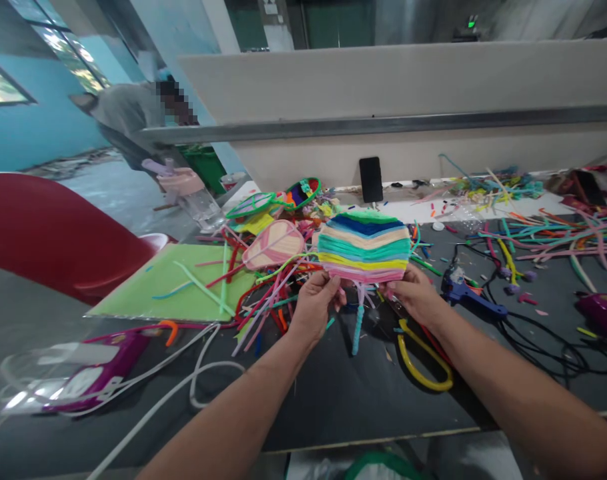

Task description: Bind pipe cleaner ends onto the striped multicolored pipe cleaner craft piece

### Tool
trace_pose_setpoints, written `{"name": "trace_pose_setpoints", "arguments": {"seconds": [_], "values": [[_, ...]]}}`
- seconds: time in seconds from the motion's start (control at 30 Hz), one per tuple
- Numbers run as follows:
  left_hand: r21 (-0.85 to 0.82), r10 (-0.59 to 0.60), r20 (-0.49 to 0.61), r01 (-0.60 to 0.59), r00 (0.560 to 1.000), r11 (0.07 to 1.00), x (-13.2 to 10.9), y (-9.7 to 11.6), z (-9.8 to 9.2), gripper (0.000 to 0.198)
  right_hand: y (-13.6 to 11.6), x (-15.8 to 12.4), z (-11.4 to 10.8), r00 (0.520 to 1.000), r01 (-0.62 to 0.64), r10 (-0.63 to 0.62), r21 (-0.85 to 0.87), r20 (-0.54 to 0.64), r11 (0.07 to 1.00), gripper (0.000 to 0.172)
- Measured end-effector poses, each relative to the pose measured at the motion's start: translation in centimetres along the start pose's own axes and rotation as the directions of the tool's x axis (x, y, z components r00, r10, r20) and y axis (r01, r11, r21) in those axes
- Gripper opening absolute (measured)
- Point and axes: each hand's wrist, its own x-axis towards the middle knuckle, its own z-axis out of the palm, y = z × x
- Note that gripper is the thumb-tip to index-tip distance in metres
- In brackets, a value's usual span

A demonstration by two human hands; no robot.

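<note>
A striped pipe-cleaner panel [364,248] is held up over the table, with chevron bands of green, blue, cream, teal, yellow and pink. My left hand [316,298] pinches its lower left corner. At the lower right corner, the fingers of my right hand [414,293] close on its edge. Below the panel hangs a teal wrapped stem [357,330]; whether it is joined to the panel I cannot tell. Yellow-handled scissors [423,373] lie under my right forearm. Left of the panel is a pink leaf-shaped pipe-cleaner piece [274,245].
A blue glue gun [471,297] with black cable lies right. Loose pipe cleaners [573,233] cover the back right. A phone [371,180] leans against the partition. At left are a green sheet [148,287], purple device [103,370], white cable and red chair [48,233]. A person [128,117] bends beyond.
</note>
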Motion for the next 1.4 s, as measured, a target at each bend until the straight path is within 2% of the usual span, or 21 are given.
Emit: {"name": "trace_pose_setpoints", "arguments": {"seconds": [0.13,0.23,0.37,0.43,0.53,0.63,0.8,0.9,0.97,1.0,1.07,1.17,1.3,1.4], "values": [[0.018,-0.051,0.046,0.050,0.998,0.999,-0.1,-0.1,0.0,0.026,1.0,0.3,-0.4,0.995,0.051,-0.055,-0.053,-0.088,0.997,0.028],[-0.055,-0.062,0.070,0.066,0.996,0.996,0.2,0.1,-0.3,0.028,1.0,0.5,-0.8,0.995,0.046,-0.052,-0.073,-0.087,0.996,0.027],[-0.187,-0.060,0.034,0.065,0.998,0.980,0.6,0.4,-0.6,0.035,0.7,0.4,-0.9,0.998,0.018,-0.024,-0.105,-0.054,0.994,0.025],[-0.180,-0.081,0.040,0.086,0.996,0.980,0.5,0.5,-0.7,0.034,0.7,0.4,-0.9,0.999,0.017,-0.021,-0.111,-0.039,0.994,0.024],[-0.147,-0.120,0.105,0.135,0.987,0.980,0.2,0.6,-0.5,0.032,0.7,0.4,-0.8,0.998,0.015,-0.022,-0.107,-0.061,0.994,0.020],[-0.159,-0.122,0.152,0.146,0.981,0.976,0.0,0.7,-0.3,0.031,0.3,0.4,-0.6,0.997,-0.008,0.002,-0.077,-0.076,0.997,0.022],[-0.269,-0.121,0.113,0.148,0.986,0.952,0.3,0.8,-0.5,0.023,-0.7,0.5,-0.3,0.993,-0.108,0.113,0.122,-0.038,0.987,0.029],[-0.334,-0.166,0.088,0.187,0.982,0.924,0.4,0.6,-0.7,0.021,-0.5,0.3,-0.3,0.976,-0.216,0.213,0.204,0.037,0.955,0.022],[-0.370,-0.194,0.073,0.207,0.978,0.906,0.3,0.4,-0.7,0.019,0.0,0.1,-0.2,0.952,-0.293,0.271,0.170,0.141,0.941,0.012],[-0.382,-0.203,0.069,0.214,0.977,0.899,0.2,0.4,-0.7,0.017,0.2,0.0,-0.1,0.934,-0.327,0.297,0.140,0.199,0.935,0.012],[-0.392,-0.206,0.077,0.220,0.976,0.894,0.2,0.3,-0.7,0.015,0.3,-0.4,0.2,0.895,-0.377,0.334,0.097,0.296,0.921,0.021],[-0.395,-0.163,0.113,0.195,0.980,0.898,0.2,0.3,-0.5,0.014,-0.1,-0.8,0.5,0.853,-0.420,0.345,0.122,0.390,0.899,0.035],[-0.406,-0.135,0.110,0.169,0.985,0.898,0.3,0.3,-0.5,0.014,-0.6,-1.1,0.6,0.832,-0.448,0.337,0.174,0.441,0.877,0.045],[-0.403,-0.159,0.099,0.186,0.982,0.896,0.2,0.2,-0.5,0.015,-0.3,-1.2,0.7,0.875,-0.386,0.311,0.147,0.371,0.911,0.040]]}}
